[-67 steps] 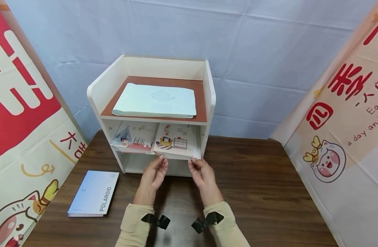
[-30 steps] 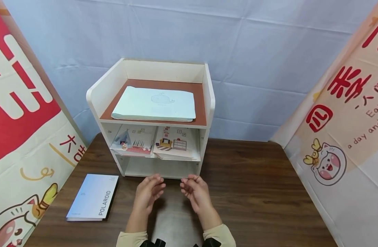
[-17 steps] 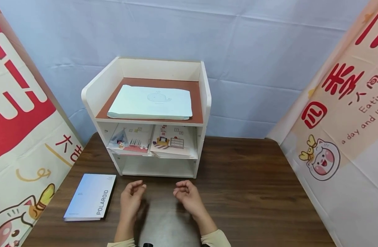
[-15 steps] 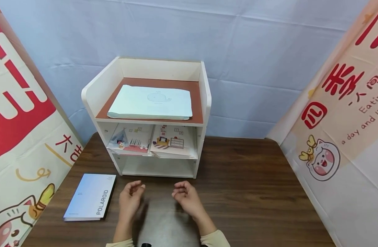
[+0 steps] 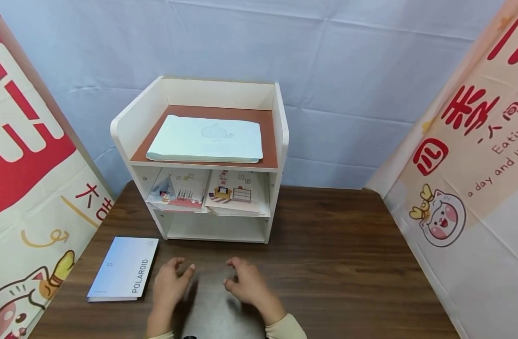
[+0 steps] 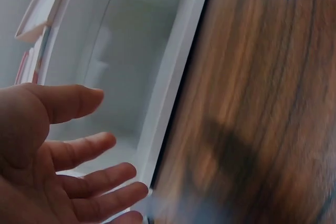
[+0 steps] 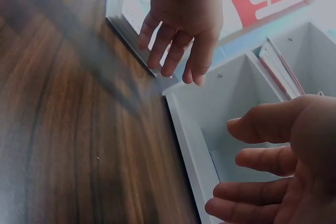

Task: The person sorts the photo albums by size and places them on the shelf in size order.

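Note:
My left hand point(image 5: 169, 285) hovers over the table just right of a blue-and-white POLAROID book point(image 5: 124, 268), fingers loosely spread and holding nothing. My right hand point(image 5: 247, 282) is a little to its right, also with nothing in it. In the left wrist view the left hand's fingers point(image 6: 79, 106) are relaxed and apart. The right wrist view shows the right hand's fingers point(image 7: 262, 161) spread the same way. Beyond both hands stands a white desk shelf point(image 5: 122, 123). Two illustrated booklets point(image 5: 180, 189) lie side by side on its middle level.
A pale book with a whale drawing point(image 5: 208, 139) lies on the shelf's brown top. The shelf's bottom level point(image 5: 216, 228) sits at the table surface. Brown wooden table point(image 5: 339, 263) extends to the right. Printed cloths point(image 5: 470, 188) hang at both sides, a pale blue cloth point(image 5: 347, 84) behind.
Both hands have let go of the right booklet's front edge and drawn back toward the person. They have moved apart over the table, and their fingers have loosened.

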